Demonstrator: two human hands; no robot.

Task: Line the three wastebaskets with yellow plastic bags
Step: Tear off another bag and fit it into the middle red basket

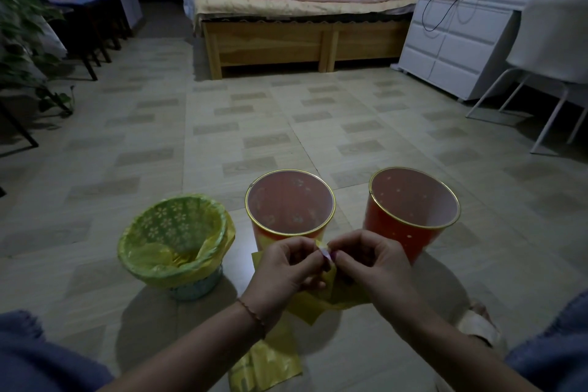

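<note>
One bin [176, 242], left of the middle bin [290, 200], already wears a yellow liner. The middle bin and the bin [413, 204] to its right stand bare. In front of the middle bin, the left hand [286, 267] and right hand [369, 261] pinch the folded yellow bag [318, 299], apparently working its mouth open.

Both forearms reach forward from the lower edge of the view and converge at the middle. The left hand [286, 267] is curled, knuckles up, thumb and forefinger pinched together at its inner side. The right hand [369, 261] mirrors it, fingers bent and its fingertips [334, 251] meeting those of the left. A thin bracelet [251, 312] circles the left wrist. Both forearms are bare.
</note>
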